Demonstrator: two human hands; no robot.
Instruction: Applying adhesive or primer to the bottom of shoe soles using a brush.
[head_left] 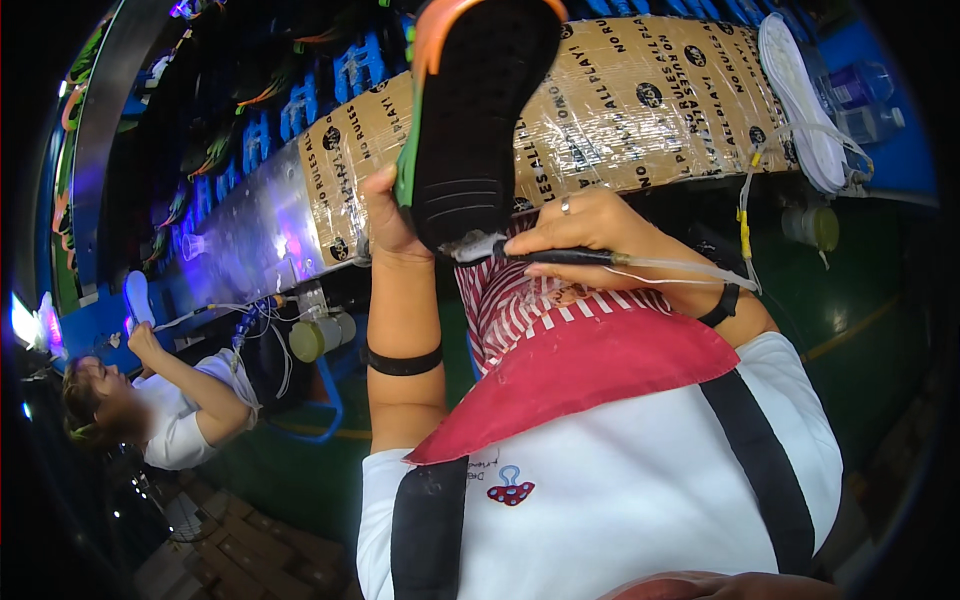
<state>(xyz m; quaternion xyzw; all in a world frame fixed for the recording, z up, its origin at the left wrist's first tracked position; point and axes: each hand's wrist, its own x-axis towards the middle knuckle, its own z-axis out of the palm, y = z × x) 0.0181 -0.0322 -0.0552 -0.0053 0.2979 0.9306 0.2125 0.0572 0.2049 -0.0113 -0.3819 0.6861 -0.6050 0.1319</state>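
While the shoe (465, 120) stands before us with its dark sole facing the camera, its long axis runs away from the body, its far end leaning slightly right. We see the broader end, rimmed in orange, pointing away and cut off by the upper edge, and the narrower end pointing back toward the red apron (590, 380). It overlaps our view of the brown-covered bench (640, 110) (we cannot tell whether it touches it).

Our left hand (395, 220) is closed around the green left side, thumb showing, other fingers mostly hidden. Our right hand (590, 230) pinches a black-handled brush (560, 256), trailing a clear tube (690, 268), its pale head pointing left and touching the sole's near end. At far right, we see a white sole (800, 100) on the bench.
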